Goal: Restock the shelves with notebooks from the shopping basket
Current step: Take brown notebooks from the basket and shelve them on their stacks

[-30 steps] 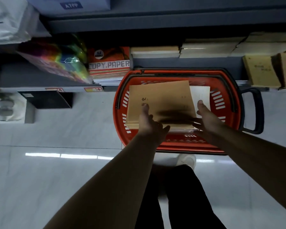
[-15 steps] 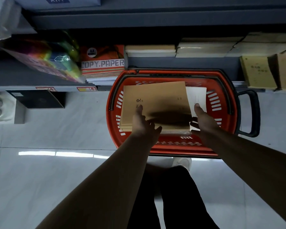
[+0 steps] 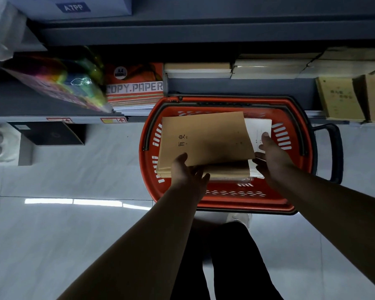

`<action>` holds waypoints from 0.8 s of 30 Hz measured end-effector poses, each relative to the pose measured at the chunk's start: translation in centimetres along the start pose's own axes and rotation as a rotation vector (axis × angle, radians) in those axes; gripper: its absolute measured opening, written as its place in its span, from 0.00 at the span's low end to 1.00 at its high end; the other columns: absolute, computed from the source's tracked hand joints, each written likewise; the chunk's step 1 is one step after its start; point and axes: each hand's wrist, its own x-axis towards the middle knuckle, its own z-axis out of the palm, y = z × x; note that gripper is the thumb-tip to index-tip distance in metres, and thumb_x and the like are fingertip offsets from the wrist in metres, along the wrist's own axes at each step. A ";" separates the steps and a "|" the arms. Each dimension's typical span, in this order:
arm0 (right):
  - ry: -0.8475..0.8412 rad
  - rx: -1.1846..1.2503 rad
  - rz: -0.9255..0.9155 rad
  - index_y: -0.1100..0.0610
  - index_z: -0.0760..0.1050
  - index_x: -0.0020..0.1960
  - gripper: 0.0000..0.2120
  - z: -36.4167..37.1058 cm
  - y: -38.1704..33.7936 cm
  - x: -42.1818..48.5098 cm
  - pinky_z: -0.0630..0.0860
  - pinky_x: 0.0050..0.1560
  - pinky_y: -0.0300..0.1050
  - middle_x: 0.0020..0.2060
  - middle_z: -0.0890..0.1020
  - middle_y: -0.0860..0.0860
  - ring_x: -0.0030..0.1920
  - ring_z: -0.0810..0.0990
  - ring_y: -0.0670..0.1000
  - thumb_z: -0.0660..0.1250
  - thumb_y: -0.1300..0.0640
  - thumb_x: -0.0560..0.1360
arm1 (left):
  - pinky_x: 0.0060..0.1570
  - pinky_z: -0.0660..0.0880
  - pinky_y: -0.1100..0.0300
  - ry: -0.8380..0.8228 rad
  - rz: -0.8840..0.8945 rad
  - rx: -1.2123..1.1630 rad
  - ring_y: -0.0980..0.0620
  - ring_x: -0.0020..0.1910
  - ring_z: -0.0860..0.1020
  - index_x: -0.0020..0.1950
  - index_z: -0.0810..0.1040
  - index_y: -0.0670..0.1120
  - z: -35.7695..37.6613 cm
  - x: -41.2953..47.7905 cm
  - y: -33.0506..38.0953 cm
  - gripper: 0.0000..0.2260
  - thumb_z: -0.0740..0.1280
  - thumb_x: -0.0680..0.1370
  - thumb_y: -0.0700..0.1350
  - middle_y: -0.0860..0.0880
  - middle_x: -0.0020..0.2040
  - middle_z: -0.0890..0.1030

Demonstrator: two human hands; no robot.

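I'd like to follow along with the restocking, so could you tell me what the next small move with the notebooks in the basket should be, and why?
Probably close both hands on the brown notebook stack and lift it clear of the red basket. The left hand is already at its near edge, the right hand at its right side, and the top cover is tilted up.

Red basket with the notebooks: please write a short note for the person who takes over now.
Left hand: gripping the near-left edge of the brown notebooks, thumb on top.
Right hand: at the stack's right edge, fingers on the white notebooks.
The top bundle is tilted up, but everything is inside the red basket on the floor.
Done: nothing visibly shelved from this load.
Left: lift the bundle out and place it on the shelf.
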 end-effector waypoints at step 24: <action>-0.417 0.105 0.056 0.56 0.71 0.47 0.04 2.3 -0.1 -4.4 0.77 0.41 0.44 0.42 0.76 0.54 0.43 0.77 0.51 0.64 0.63 0.78 | 0.63 0.73 0.48 -0.102 0.190 0.357 0.41 0.62 0.76 0.70 0.68 0.42 5.4 -1.1 0.2 0.17 0.61 0.81 0.39 0.39 0.58 0.78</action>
